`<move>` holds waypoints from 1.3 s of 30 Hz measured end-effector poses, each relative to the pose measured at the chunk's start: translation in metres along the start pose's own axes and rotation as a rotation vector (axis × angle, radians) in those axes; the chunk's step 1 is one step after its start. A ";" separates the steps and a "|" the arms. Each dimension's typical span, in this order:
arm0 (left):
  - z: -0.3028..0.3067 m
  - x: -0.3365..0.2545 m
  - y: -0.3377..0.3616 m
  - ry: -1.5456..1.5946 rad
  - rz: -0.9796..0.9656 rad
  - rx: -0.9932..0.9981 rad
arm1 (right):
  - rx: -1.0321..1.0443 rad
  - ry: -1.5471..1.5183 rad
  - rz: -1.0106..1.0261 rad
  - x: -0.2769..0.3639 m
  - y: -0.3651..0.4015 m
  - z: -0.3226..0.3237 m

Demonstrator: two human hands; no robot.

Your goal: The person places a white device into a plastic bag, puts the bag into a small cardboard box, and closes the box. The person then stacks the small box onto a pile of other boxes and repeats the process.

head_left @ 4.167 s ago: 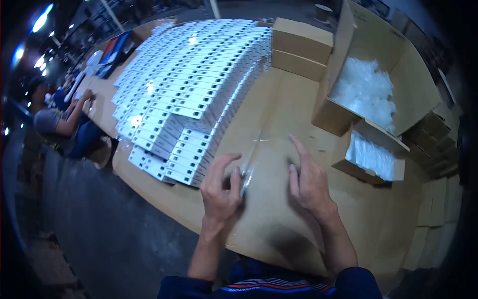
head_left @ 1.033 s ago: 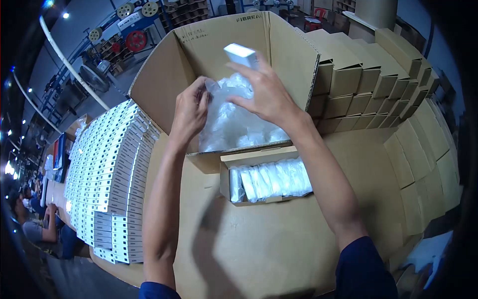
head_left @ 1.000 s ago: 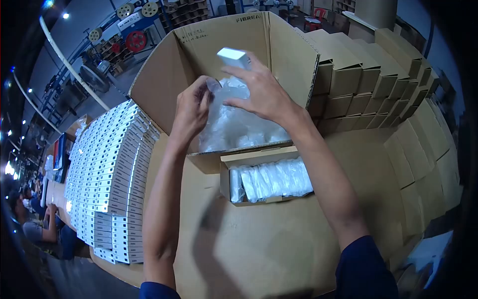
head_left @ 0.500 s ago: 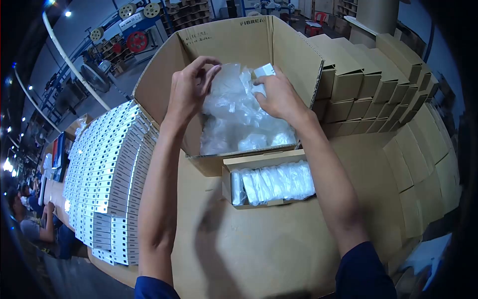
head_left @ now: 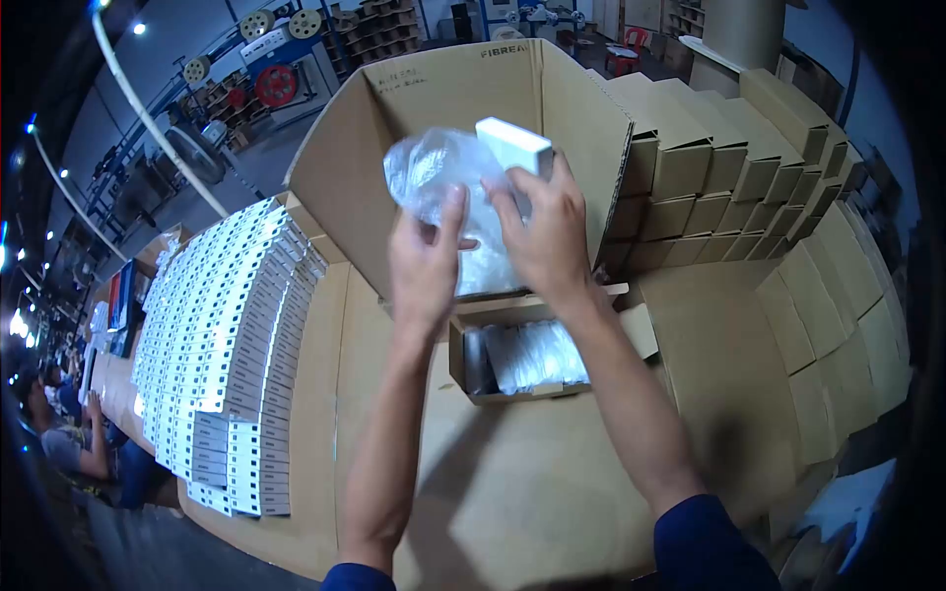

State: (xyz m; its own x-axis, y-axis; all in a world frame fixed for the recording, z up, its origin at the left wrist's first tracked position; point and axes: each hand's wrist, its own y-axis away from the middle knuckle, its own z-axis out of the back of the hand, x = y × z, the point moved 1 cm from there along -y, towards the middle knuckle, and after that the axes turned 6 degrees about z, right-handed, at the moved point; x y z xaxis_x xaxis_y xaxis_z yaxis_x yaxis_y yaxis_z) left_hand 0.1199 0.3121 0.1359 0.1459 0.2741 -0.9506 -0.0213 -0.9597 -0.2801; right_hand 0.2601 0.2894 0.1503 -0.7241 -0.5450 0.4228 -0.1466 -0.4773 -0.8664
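A clear plastic bag [head_left: 419, 172] is in my left hand [head_left: 429, 251], its thumb and fingers against the bag's lower edge. My right hand [head_left: 547, 231] grips a white box [head_left: 512, 144] and also touches the bag's right side with its fingertips. Both hands are over the front of a large open cardboard carton [head_left: 345, 167], where more clear plastic bags [head_left: 483, 266] lie. Below the hands, a small open cardboard box [head_left: 527, 397] holds a row of plastic-wrapped items [head_left: 535, 357].
White boxes with dark square marks [head_left: 222, 335] are stacked at the left. Brown cartons [head_left: 690, 172] stand in rows at the right, on and beside the cardboard-covered table [head_left: 532, 492]. A person [head_left: 94, 443] sits at the far left; machines [head_left: 276, 59] stand behind.
My left hand has moved down and right and now has a plastic bag. The white box in my right hand is raised and shows more. The view has shifted slightly.
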 end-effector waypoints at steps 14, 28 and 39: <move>0.050 0.012 0.245 0.092 0.195 -0.050 | 0.031 -0.326 -0.601 0.101 0.193 0.091; 0.099 0.015 0.321 0.134 0.057 -0.238 | -0.029 -0.559 -0.828 0.181 0.288 0.121; 0.095 -0.042 0.301 -0.825 -0.613 0.139 | 0.161 -0.354 -0.378 0.185 0.282 0.134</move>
State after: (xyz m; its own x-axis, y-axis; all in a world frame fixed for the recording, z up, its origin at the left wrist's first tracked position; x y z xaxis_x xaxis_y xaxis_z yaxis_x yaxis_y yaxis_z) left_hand 0.0135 0.0174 0.0783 -0.5512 0.7201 -0.4215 -0.2934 -0.6402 -0.7100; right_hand 0.1752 -0.0379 0.0197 -0.3654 -0.5006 0.7848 -0.2280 -0.7693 -0.5969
